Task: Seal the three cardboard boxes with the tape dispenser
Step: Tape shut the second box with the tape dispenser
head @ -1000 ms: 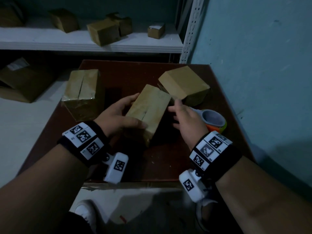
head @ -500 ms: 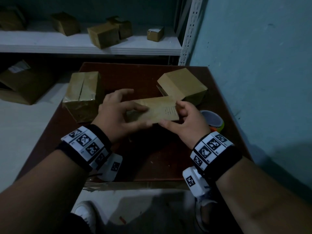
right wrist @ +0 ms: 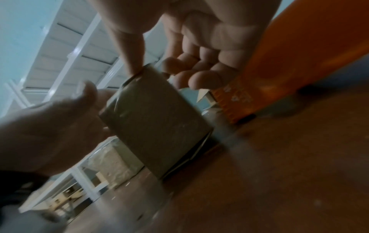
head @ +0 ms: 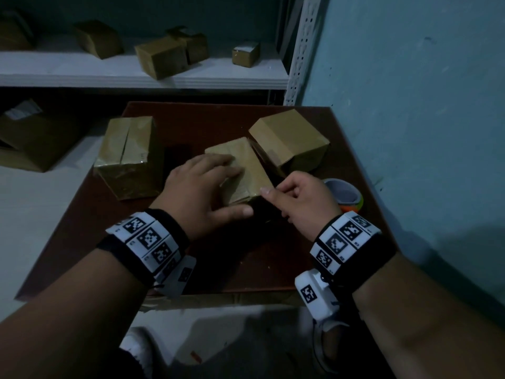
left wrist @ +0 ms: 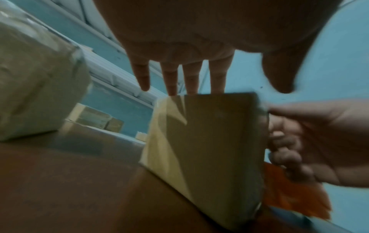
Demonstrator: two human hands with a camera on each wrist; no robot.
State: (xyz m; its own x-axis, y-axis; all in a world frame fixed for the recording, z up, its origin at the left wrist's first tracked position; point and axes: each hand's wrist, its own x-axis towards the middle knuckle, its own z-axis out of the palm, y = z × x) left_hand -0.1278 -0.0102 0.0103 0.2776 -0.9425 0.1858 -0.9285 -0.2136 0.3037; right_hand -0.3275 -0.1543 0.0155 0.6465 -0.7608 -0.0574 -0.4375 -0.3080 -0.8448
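Three brown cardboard boxes stand on a dark red table. The left box is wrapped in glossy tape, and the right box sits at the back right. My left hand lies flat on top of the middle box, fingers straight, thumb along its near side. My right hand has its thumb tip on the box's near right top corner, with the other fingers curled against the right side. The orange tape dispenser lies untouched just right of that hand.
A white shelf behind the table carries several small boxes. A large carton sits on the floor at the left. A teal wall runs close along the table's right edge, with a perforated metal upright at its corner.
Both hands lifted and turned the middle box, and it now rests on the table with another face up. My left hand moved onto its top; my right slid to its near right corner.
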